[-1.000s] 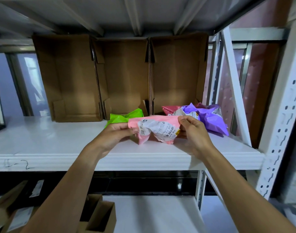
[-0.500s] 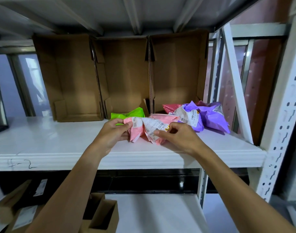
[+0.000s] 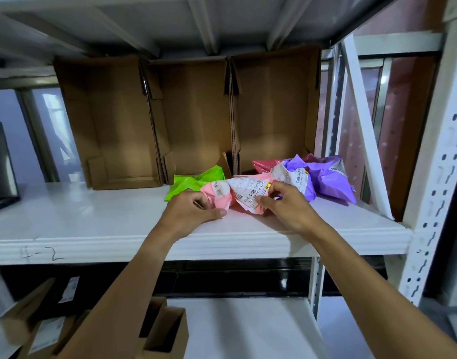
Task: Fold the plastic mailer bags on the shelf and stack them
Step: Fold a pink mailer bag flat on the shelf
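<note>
Two-handed hold on crumpled pink mailer [image 3: 244,194] atop shelf [image 3: 92,221]: left hand [image 3: 190,212] curled round nine o'clock end, right hand [image 3: 284,208] pinching three o'clock edge.

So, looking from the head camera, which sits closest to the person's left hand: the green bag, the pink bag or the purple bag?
1. The pink bag, gripped by the left hand at the shelf front.
2. The green bag, just behind that hand.
3. The purple bag, off to the right.

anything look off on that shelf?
The pink mailer gripped by the left hand and right hand is crumpled, its label creased. The purple mailers to its right lie in a wadded heap.
</note>
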Motion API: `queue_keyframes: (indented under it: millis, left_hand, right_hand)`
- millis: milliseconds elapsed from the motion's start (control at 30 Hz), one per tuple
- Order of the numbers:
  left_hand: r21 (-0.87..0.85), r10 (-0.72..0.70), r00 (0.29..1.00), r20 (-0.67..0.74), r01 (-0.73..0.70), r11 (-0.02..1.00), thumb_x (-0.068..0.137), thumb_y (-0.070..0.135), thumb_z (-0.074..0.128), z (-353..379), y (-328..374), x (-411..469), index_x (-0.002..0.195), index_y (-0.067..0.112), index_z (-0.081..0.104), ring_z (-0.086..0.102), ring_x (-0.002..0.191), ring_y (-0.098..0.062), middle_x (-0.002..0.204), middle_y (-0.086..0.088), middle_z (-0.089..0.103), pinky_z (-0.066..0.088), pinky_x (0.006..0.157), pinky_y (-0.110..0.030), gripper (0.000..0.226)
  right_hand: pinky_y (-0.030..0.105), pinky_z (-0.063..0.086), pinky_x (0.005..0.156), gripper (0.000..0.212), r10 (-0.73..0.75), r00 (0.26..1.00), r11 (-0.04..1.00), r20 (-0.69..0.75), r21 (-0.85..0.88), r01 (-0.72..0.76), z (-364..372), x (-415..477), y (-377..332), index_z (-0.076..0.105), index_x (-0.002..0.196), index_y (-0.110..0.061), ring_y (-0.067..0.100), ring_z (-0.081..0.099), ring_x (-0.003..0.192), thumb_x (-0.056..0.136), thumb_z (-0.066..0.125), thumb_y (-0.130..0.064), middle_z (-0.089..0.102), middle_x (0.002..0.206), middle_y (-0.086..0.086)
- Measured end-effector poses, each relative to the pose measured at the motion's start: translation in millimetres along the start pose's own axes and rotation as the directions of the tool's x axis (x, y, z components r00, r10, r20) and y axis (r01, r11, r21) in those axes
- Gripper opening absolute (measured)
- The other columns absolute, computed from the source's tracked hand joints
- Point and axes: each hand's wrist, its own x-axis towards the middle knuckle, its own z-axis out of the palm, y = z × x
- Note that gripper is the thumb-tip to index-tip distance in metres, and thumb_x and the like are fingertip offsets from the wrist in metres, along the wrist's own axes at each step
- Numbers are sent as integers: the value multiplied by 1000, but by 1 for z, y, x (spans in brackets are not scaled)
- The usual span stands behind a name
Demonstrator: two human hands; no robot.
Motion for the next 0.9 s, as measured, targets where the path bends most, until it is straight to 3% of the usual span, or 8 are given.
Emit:
queue_keyframes:
  millis: [100,167,267,367,467,567,667,900]
  left_hand:
    - [210,58,994,-95,-37,977,64,47,90,3,0,-2,63,25,68,61,71,-8,76,11,63,47,68,-29,32]
    - [255,87,989,-116,-55,965,68,46,87,5,0,-3,66,27,70,61,73,-8,76,13,64,49,69,-31,26]
    - [187,56,994,-92,-38,982,77,39,83,4,-3,-2,70,27,76,62,73,-6,74,16,71,51,69,-30,15]
    - [116,24,998,-60,-17,993,79,39,81,3,-4,-1,70,26,77,57,62,-5,65,18,68,45,62,-27,16]
    - [61,11,998,-69,-7,998,74,39,86,5,-5,0,70,23,74,54,58,-3,62,15,66,46,61,-27,21]
    - [8,1,998,-65,0,1000,74,35,87,7,-7,2,74,22,73,53,58,0,67,11,68,49,65,-27,20]
    - [103,11,998,-59,-5,995,78,39,83,7,-7,2,72,22,71,54,59,-1,62,16,63,44,62,-25,22]
    - [109,45,996,-71,-37,993,78,35,84,8,-7,3,75,22,68,54,60,0,66,14,64,49,67,-28,20]
  right_hand:
    - [37,56,89,22,7,1000,1000,23,21,-8,0,2,3,63,95,-7,12,65,102,93,68,-29,69,113,-3]
    - [38,55,91,21,1,1000,999,22,52,-3,0,4,5,63,103,-11,15,65,105,95,64,-30,69,116,-3]
    - [38,54,83,13,-34,999,998,18,57,33,3,5,4,59,108,-22,17,67,95,99,58,-32,70,116,-1]
    - [37,52,82,16,-46,999,999,16,24,45,5,6,5,57,110,-22,15,63,92,101,55,-35,69,116,-2]
    - [31,48,72,19,-25,999,998,43,63,23,6,4,4,54,99,-19,15,62,80,99,56,-38,73,94,-3]
    - [29,52,66,29,-15,996,992,92,124,4,6,1,0,54,106,-18,16,69,69,94,65,-42,76,78,-3]
    - [32,54,67,32,-8,994,992,111,126,-6,7,1,0,54,109,-19,18,72,75,89,72,-38,77,85,0]
    - [38,57,72,5,-17,996,995,88,96,9,5,3,3,63,95,-17,20,72,82,94,67,-15,76,100,0]
